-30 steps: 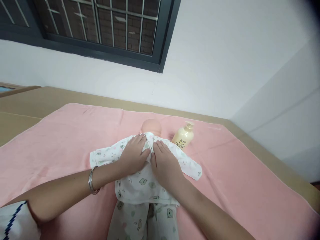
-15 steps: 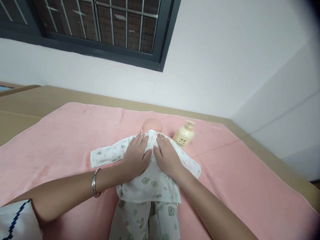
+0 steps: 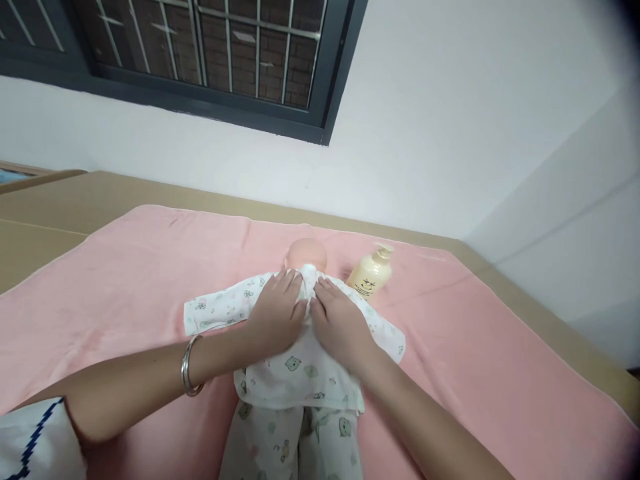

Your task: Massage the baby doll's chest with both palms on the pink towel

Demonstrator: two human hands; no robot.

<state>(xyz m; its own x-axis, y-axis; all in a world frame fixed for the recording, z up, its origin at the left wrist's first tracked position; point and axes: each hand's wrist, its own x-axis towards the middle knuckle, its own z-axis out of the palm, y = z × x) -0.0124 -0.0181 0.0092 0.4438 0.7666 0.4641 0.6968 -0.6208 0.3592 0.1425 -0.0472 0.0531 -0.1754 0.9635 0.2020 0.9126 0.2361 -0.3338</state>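
Observation:
A baby doll lies stretched out on a pink blanket (image 3: 465, 333), its bald head (image 3: 307, 253) pointing away from me. It wears a white long-sleeved top (image 3: 300, 383) and matching trousers (image 3: 275, 440), both printed with small green animals. My left hand (image 3: 277, 310) rests flat on the left of the doll's upper body, just below the head. Beside it, my right hand (image 3: 343, 323) lies flat on the right side, the thumbs almost meeting. Both hands are open and hold nothing. Between them the fabric is slightly ruffled near the collar. The doll's face is not visible.
A pale yellow pump bottle (image 3: 371, 270) stands on the blanket right of the doll's head, close to its sleeve. Behind the blanket runs a tan table edge (image 3: 210, 199) against a white wall (image 3: 400, 120). A dark-framed barred window (image 3: 250, 60) is above.
Both hands have slid slightly toward me over the doll's top, the right one more plainly, and the fabric near the collar is a bit more ruffled. The doll and bottle stay in place.

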